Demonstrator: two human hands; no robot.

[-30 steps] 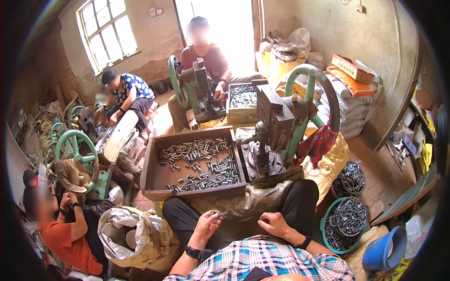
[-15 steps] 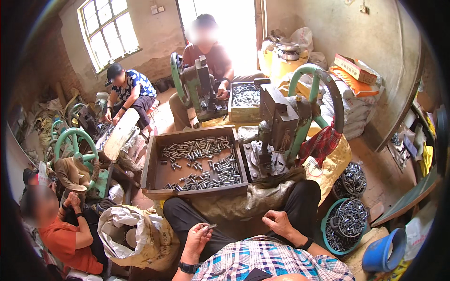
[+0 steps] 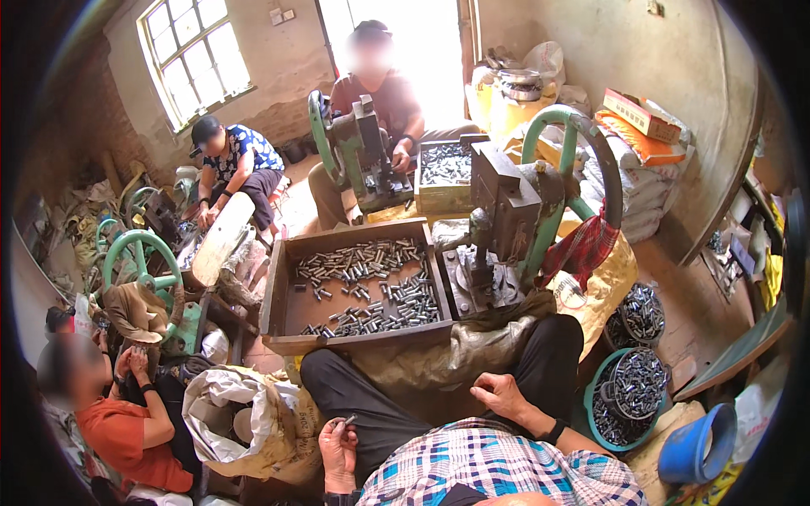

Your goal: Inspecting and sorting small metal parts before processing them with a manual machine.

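My left hand (image 3: 339, 447) is low over my lap, pinching a small metal cylinder (image 3: 351, 419) whose end sticks out past the fingertips. My right hand (image 3: 499, 396) hovers by my right thigh with its fingers curled together; whether anything small is in them I cannot make out. Beyond my knees stands a wooden tray (image 3: 359, 344) with many loose metal cylinders (image 3: 371, 318) like it, in a far heap and a near heap. Right of the tray is a hand press (image 3: 506, 198) with a green wheel (image 3: 540, 126); neither hand touches it. Its metal base (image 3: 481, 282) faces me.
Right of me are a teal basin (image 3: 597, 422) and a bowl (image 3: 639, 314) full of metal pieces, and a blue bucket (image 3: 696, 447). An open sack (image 3: 253, 422) stands left. Co-workers sit left (image 3: 126, 430), far left (image 3: 232, 160) and ahead (image 3: 375, 93), the last at another press (image 3: 363, 160).
My left hand has moved down and slightly left, still with the metal cylinder. My right hand has barely moved. The view has shifted slightly.
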